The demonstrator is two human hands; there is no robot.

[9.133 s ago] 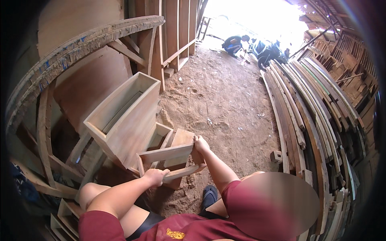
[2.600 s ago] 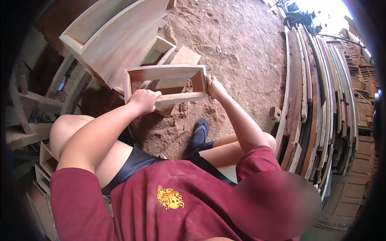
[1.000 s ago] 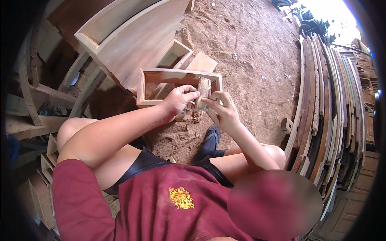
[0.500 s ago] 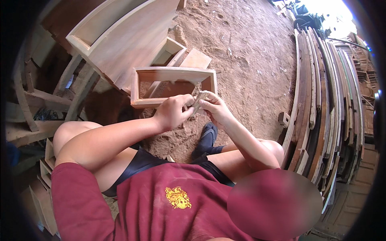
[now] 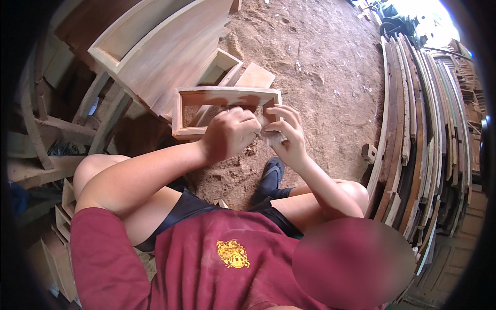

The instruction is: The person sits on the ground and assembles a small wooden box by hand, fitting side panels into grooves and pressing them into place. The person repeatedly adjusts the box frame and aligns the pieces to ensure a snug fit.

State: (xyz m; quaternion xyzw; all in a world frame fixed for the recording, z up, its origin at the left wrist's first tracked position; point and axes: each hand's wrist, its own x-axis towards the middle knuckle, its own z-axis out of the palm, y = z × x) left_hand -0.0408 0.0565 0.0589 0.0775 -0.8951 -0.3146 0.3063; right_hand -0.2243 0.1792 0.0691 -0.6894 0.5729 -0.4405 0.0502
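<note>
A small pale, crumpled piece like folded sandpaper or cloth point(image 5: 273, 137) lies between my two hands; its exact kind is unclear. My left hand point(image 5: 230, 133) is closed at its left edge, back of the hand toward me, so what its fingers pinch is hidden. With the thumb below and curved fingers above, my right hand point(image 5: 290, 135) grips the piece from the right. Just beyond both hands stands an open rectangular wooden box frame, like a small drawer point(image 5: 187, 132); my hands cover part of its near side and right corner.
A large pale wooden cabinet or panel point(image 5: 165, 57) leans at upper left, with another small wooden box point(image 5: 226, 64) and a flat board point(image 5: 256, 76) by it. Stacked long planks point(image 5: 408, 129) line the right. A wooden block point(image 5: 369, 153) rests on the sandy ground point(image 5: 330, 103).
My hands have shifted slightly up, and the right hand's fingers have spread and lifted while its thumb stays at the pale piece. The left hand has turned and closed more.
</note>
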